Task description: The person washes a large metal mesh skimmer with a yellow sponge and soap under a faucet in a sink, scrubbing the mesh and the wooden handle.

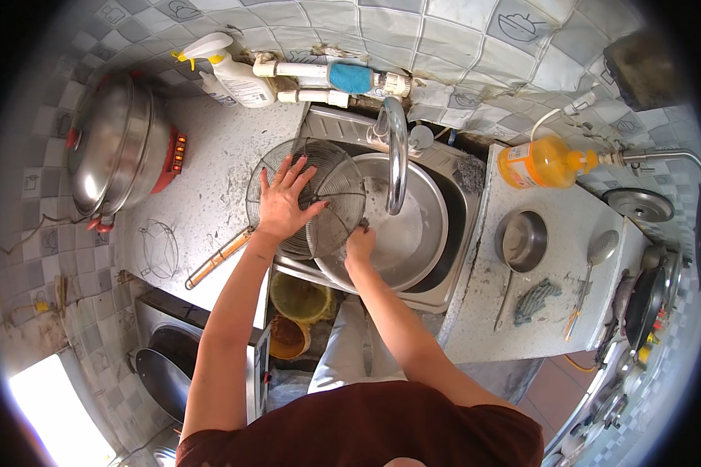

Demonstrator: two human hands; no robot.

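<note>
A round wire strainer (339,219) with a wooden handle (225,254) lies tilted across the sink's left edge, partly over a wide metal basin (412,239). My left hand (285,204) rests on its mesh with fingers spread. At the strainer's lower right rim is my right hand (360,245), its fingers curled around something small and dark, perhaps a scrubber, mostly hidden. The basin sits in the steel sink (438,299) under a curved chrome faucet (397,163).
On the left counter stand a lidded steel pot (114,152) on a red base and a wire ring stand (158,250). The right counter holds an orange soap bottle (537,163), a small saucepan (523,240), a cloth (536,300) and a slotted spoon (601,248). A spray bottle (242,79) stands behind.
</note>
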